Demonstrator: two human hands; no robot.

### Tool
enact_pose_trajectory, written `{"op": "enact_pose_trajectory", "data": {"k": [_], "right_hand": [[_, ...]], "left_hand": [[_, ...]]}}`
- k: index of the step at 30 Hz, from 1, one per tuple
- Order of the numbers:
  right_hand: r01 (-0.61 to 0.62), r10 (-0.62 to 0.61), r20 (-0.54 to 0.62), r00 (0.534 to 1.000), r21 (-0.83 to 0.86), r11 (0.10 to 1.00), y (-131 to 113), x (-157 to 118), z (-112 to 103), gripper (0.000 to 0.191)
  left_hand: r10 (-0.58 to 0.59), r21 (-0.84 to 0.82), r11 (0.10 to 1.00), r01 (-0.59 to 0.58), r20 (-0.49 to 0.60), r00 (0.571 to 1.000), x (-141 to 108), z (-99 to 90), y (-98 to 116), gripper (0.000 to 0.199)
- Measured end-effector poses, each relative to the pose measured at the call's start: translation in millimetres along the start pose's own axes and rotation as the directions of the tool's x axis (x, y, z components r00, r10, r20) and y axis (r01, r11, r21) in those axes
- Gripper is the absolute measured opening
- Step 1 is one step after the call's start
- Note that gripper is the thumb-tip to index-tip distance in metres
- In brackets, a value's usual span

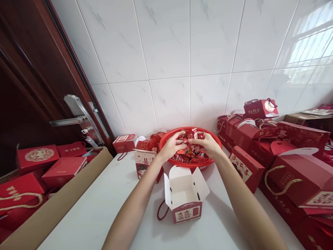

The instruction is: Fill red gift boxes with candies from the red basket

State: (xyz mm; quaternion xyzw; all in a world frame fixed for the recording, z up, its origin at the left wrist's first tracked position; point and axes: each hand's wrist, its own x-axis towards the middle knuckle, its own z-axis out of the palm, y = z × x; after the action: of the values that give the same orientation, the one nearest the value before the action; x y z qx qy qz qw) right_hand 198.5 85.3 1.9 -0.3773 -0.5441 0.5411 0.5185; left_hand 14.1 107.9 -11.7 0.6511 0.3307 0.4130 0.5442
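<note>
Both my hands reach into a red basin heaped with red-wrapped candies. My left hand is on the left side of the heap, fingers curled over candies; what it grips, if anything, is too small to name. On the right, my right hand has its thumb and fingers pinched at a wrapped candy. In front of the basin stands an open box, its white flaps spread, with no contents visible inside and a dark red cord at its left.
Red gift boxes are piled along the right. Another box stands left of the basin, beside a smaller one. At far left, a cardboard carton holds more red boxes. A tiled wall rises behind; a door handle is at left.
</note>
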Motion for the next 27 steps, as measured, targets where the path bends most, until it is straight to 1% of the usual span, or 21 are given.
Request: {"op": "enact_pose_trajectory", "data": {"k": [3,5,9,12,14,15,17,19,20,21,22,24,25,26,27], "right_hand": [[0.058,-0.056,0.038,0.998,-0.062,0.996,-11,-8,7,0.035],[0.09,-0.081,0.081,0.993,-0.11,0.99,-18,-15,12,0.036],[0.157,-0.136,0.122,0.983,-0.183,0.97,-27,-26,18,0.032],[0.225,-0.206,0.099,0.973,-0.243,0.944,-28,-27,20,0.027],[0.265,-0.267,0.034,0.963,-0.295,0.918,-25,-23,17,0.025],[0.278,-0.303,-0.024,0.953,-0.338,0.899,-24,-21,14,0.024],[0.268,-0.378,-0.168,0.91,-0.457,0.848,-21,-16,6,0.021],[0.223,-0.427,-0.279,0.86,-0.546,0.807,-19,-12,-5,0.02],[0.206,-0.431,-0.308,0.848,-0.558,0.804,-19,-11,-9,0.02],[0.199,-0.422,-0.319,0.849,-0.546,0.814,-19,-11,-14,0.021],[0.204,-0.405,-0.317,0.857,-0.515,0.833,-20,-10,-17,0.023],[0.221,-0.377,-0.303,0.875,-0.444,0.869,-22,-12,-20,0.025],[0.226,-0.367,-0.295,0.882,-0.418,0.88,-23,-12,-20,0.026],[0.226,-0.355,-0.286,0.89,-0.4,0.888,-25,-13,-20,0.026],[0.222,-0.34,-0.275,0.899,-0.384,0.896,-26,-14,-19,0.027]], "left_hand": [[0.047,0.021,0.999,-0.049,0.076,0.996,-21,-0.4,12,0.085],[0.076,0.025,0.997,-0.079,0.104,0.992,-35,0.2,18,0.086],[0.103,0.038,0.993,-0.108,0.098,0.99,-53,3.6,26,0.079],[0.136,0.116,0.983,-0.14,0.044,0.99,-57,4.8,29,0.074],[0.15,0.211,0.967,-0.143,-0.019,0.988,-56,3.2,27,0.069],[0.15,0.256,0.958,-0.131,-0.053,0.987,-54,1.4,25,0.063],[0.135,0.332,0.939,-0.092,-0.109,0.985,-49,-3.8,19,0.049],[0.118,0.405,0.913,-0.049,-0.146,0.982,-42,-10.2,11,0.038],[0.105,0.45,0.893,-0.029,-0.146,0.984,-38,-13.3,8,0.034],[0.085,0.501,0.865,-0.008,-0.131,0.988,-32,-15.8,5,0.03],[0.053,0.557,0.831,0.012,-0.1,0.994,-26,-17.5,3,0.027],[-0.064,0.665,0.745,0.045,0.004,0.998,-12,-17.7,0,0.021],[-0.142,0.716,0.697,0.047,0.074,0.987,-5,-16.0,-1,0.019],[-0.222,0.761,0.647,0.035,0.145,0.964,3,-13.0,-2,0.017],[-0.296,0.8,0.6,0.012,0.208,0.932,11,-9.1,-3,0.018]]}}
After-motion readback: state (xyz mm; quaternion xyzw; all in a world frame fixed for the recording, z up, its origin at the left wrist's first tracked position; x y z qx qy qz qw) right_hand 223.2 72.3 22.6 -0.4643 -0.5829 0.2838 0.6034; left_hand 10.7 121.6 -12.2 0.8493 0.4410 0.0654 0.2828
